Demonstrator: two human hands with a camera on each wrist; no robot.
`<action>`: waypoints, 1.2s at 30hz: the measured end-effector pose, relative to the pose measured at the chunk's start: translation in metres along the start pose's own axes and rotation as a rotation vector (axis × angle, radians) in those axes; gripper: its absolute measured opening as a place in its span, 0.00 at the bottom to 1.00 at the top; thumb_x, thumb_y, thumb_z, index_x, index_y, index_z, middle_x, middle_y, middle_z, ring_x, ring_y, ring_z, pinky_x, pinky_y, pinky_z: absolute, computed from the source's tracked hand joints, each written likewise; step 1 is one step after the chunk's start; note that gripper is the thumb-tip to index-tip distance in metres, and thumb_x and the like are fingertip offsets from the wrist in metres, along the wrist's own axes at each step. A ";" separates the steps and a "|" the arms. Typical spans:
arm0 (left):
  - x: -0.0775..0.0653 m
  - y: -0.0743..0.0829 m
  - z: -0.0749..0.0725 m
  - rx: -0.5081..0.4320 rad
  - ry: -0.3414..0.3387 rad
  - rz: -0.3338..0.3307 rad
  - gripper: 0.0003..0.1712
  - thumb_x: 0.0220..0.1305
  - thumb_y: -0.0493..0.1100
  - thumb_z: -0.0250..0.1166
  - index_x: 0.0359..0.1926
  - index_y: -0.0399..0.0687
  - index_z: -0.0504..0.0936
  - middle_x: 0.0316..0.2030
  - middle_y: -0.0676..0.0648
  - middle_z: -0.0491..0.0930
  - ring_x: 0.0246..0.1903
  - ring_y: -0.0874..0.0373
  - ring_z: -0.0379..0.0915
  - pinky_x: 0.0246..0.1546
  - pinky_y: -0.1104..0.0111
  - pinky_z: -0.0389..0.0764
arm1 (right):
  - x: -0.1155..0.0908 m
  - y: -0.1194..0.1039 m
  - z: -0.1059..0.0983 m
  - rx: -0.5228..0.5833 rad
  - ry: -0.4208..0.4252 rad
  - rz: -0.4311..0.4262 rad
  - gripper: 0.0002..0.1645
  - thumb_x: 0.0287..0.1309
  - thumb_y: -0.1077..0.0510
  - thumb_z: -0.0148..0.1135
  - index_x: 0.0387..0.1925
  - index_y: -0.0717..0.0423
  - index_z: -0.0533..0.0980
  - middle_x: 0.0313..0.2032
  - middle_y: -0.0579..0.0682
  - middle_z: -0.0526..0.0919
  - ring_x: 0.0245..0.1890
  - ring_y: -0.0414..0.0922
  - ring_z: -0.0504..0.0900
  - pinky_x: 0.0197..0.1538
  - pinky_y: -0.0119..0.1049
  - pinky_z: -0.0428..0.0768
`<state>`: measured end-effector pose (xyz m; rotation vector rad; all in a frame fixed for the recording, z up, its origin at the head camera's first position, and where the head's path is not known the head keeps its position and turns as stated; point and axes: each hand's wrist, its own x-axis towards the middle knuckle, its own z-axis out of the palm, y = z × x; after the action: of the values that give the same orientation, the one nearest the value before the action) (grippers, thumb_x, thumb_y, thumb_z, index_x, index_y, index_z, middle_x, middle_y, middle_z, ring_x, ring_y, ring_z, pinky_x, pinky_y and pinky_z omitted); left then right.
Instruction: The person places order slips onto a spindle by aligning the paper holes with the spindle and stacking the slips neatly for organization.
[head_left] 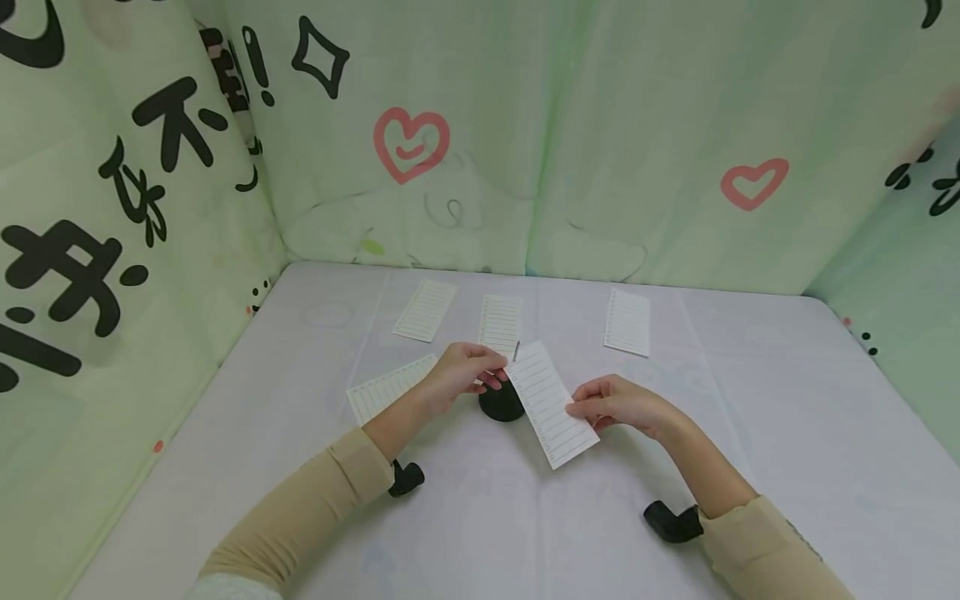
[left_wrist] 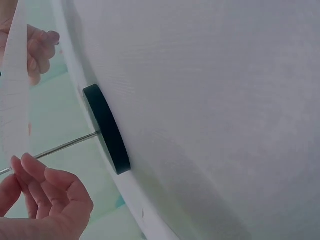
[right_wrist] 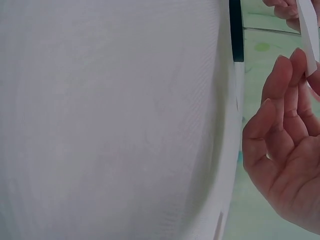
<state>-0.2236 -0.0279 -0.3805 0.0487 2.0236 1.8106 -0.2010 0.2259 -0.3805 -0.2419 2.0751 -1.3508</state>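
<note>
Between both hands a white slip of ruled paper is held up at a tilt above the table. My right hand pinches its right edge between thumb and fingers. At the upper left corner, the thumb and fingertips of my left hand pinch the slip close to the tip of a paper spike. That spike has a round black base, standing on the table behind the slip, and a thin metal rod. In the left wrist view the rod passes right at the left fingertips; its upper end is partly hidden there.
More ruled slips lie on the white table: one slip at the back left, one behind the spike, one at the back right, and one partly under the left forearm. Green printed curtains enclose the table.
</note>
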 end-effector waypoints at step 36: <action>0.015 -0.029 0.001 0.214 0.006 -0.191 0.07 0.58 0.38 0.61 0.32 0.37 0.80 0.15 0.51 0.77 0.11 0.63 0.71 0.11 0.75 0.65 | 0.018 0.008 0.007 -0.308 -0.007 0.174 0.09 0.52 0.56 0.64 0.23 0.58 0.80 0.13 0.43 0.75 0.13 0.36 0.68 0.19 0.26 0.58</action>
<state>-0.2295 -0.0275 -0.4126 -0.0842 2.1396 1.4766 -0.2092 0.2162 -0.3970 -0.1899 2.2370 -0.9256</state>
